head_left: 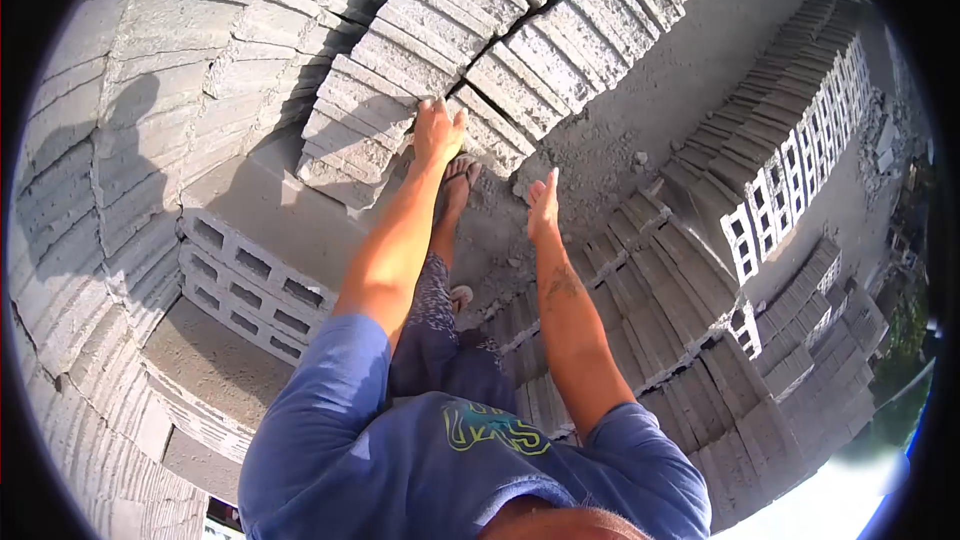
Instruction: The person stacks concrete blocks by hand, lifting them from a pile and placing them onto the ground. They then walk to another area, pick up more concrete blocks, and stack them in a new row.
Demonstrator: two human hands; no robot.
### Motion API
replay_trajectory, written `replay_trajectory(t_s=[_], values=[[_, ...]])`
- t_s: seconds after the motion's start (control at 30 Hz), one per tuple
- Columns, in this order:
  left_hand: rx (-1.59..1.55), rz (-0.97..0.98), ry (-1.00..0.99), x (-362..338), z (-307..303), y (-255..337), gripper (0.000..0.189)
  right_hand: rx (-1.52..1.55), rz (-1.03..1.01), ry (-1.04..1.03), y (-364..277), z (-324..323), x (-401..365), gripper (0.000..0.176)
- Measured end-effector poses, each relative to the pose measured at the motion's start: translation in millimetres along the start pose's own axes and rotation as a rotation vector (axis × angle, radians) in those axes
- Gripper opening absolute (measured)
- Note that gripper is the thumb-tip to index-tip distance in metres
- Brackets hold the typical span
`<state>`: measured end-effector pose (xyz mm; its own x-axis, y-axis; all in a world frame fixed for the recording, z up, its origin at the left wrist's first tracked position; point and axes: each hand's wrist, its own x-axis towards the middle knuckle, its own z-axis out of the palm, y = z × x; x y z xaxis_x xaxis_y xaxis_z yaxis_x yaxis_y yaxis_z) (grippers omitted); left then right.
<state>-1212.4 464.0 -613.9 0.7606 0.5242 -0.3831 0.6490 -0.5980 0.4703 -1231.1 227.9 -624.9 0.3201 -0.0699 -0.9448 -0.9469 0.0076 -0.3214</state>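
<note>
My left hand (438, 132) reaches to the near end of a double row of grey concrete blocks (420, 35), its bent fingers against the block edges beside the dark gap between the rows. Whether it grips a block is hidden by the hand itself. Off to the right, my right hand (543, 202) is held out above the rubble-strewn ground with nothing in it, its fingers stretched. The end block of the right-hand row (490, 145) lies between the two hands. My sandaled foot (460, 175) shows just below my left hand.
Stacked blocks (75, 170) form a wall at the left. Hollow blocks (250, 290) stand beside my legs. More stacks (790, 160) rise at the right, with lower rows (650, 290) beside my right arm. Broken rubble (600, 140) covers the ground ahead.
</note>
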Motion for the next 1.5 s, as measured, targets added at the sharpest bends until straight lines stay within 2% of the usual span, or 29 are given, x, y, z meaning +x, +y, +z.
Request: replay_trajectory(t_s=[0.1, 0.2, 0.23, 0.27, 0.33, 0.37, 0.4, 0.47, 0.53, 0.57, 0.6, 0.67, 0.73, 0.77, 0.83, 0.87, 0.9, 0.93, 0.97, 1.0, 1.07, 1.1, 1.17, 1.2, 1.27, 1.33, 1.37, 1.5], values=[[-0.001, 0.101, 0.132, -9.4, 23.7, -6.4, 0.055, 0.125, -0.001, 0.088, -4.8, 47.3, 55.2, 0.096], [-0.002, 0.155, 0.215, -9.9, 28.0, -8.3, 0.057, 0.304, 0.026, 0.139, -21.9, 73.0, 50.9, 0.097], [0.042, 0.143, 0.165, -11.5, 23.9, -2.1, 0.057, 0.361, 0.022, -0.067, -11.7, 60.9, 64.5, 0.096], [0.082, 0.126, 0.116, -17.5, 21.2, 4.4, 0.057, 0.356, 0.035, -0.059, 0.0, 46.3, 73.9, 0.096], [0.024, 0.190, 0.050, -27.3, 22.6, -1.8, 0.070, 0.197, -0.105, 0.176, -9.3, 35.7, 57.5, 0.097], [0.026, 0.128, -0.020, -34.9, 23.3, 0.3, 0.076, 0.196, 0.000, 0.190, -15.0, 28.7, 45.2, 0.100], [0.030, 0.072, -0.089, -37.1, 21.8, 6.5, 0.083, 0.199, 0.148, 0.309, -10.3, 19.7, 50.1, 0.100], [0.067, 0.041, -0.171, -34.8, 47.9, 3.4, 0.101, 0.252, 0.105, 0.247, 33.1, -17.5, 75.5, 0.091], [-0.142, -0.161, -0.622, -29.3, 67.4, 17.0, 0.106, 0.417, 0.108, 0.063, 36.1, -28.4, 65.2, 0.077], [0.031, 0.035, -0.434, -36.9, 77.0, 20.8, 0.107, 0.436, 0.139, 0.015, 33.4, -30.2, 60.5, 0.071], [0.030, 0.031, -0.431, -42.0, 78.9, 17.2, 0.107, 0.431, 0.139, 0.012, 31.1, -29.7, 46.9, 0.071], [0.037, -0.217, -0.506, -28.9, 71.2, 11.0, 0.103, 0.311, 0.117, 0.072, 17.1, -15.2, 25.5, 0.068], [0.037, -0.204, -0.522, -37.4, 58.7, -8.8, 0.096, 0.221, -0.010, 0.013, 30.2, -21.3, 17.3, 0.073], [0.044, -0.133, -0.434, -53.8, 63.3, -25.5, 0.093, 0.093, 0.037, 0.122, 29.5, -25.2, -1.2, 0.074], [0.006, -0.041, -0.391, -95.7, 33.2, -21.0, 0.085, 0.152, 0.069, 0.029, 33.2, -41.7, -51.4, 0.069], [0.038, 0.010, -0.355, -117.7, 17.0, -12.2, 0.085, 0.187, 0.027, -0.097, 39.5, -54.2, -78.2, 0.069], [0.059, 0.104, -0.265, -140.1, 7.1, -9.6, 0.086, 0.314, 0.079, -0.265, 45.3, -71.1, -101.8, 0.075], [0.032, -0.078, -0.481, -155.2, -43.2, 29.1, 0.080, 0.380, 0.152, -0.382, 39.0, -81.2, -138.0, 0.084], [0.047, -0.007, -0.458, -177.5, -65.5, 40.9, 0.081, 0.456, 0.246, -0.477, 46.7, -90.6, -161.9, 0.091], [0.097, 0.037, -0.488, -197.1, -104.3, 65.9, 0.079, 0.390, 0.341, -0.425, 49.9, -92.8, -185.7, 0.097], [0.010, 0.293, -0.295, -241.1, -136.4, 72.0, 0.071, 0.041, 0.308, -0.434, 67.2, -95.7, -211.5, 0.103], [-0.048, 0.324, -0.300, -260.9, -157.8, 79.0, 0.066, -0.014, 0.304, -0.478, 77.5, -94.6, -212.6, 0.103], [-0.117, 0.391, -0.307, -309.2, -198.2, 87.0, 0.061, 0.021, 0.232, -0.404, 106.6, -94.7, -214.6, 0.107], [-0.124, 0.436, -0.297, -331.0, -217.4, 86.6, 0.060, 0.135, 0.220, -0.494, 101.3, -84.2, -236.7, 0.108], [0.125, 0.567, -0.344, -381.8, -284.1, 97.4, 0.053, 0.101, -0.042, -0.661, 90.6, -46.6, -306.2, 0.098], [0.228, 0.693, -0.162, -435.2, -323.7, 95.7, 0.045, -0.275, -0.486, -0.500, 93.5, -3.8, -357.7, 0.065], [0.289, 0.707, -0.087, -453.0, -314.7, 84.9, 0.043, -0.344, -0.602, -0.469, 98.7, 1.9, -382.4, 0.065], [0.473, 0.700, -0.026, -577.4, -412.4, 88.8, 0.047, -0.347, -0.607, -0.671, 126.6, -1.7, -456.8, 0.067]])
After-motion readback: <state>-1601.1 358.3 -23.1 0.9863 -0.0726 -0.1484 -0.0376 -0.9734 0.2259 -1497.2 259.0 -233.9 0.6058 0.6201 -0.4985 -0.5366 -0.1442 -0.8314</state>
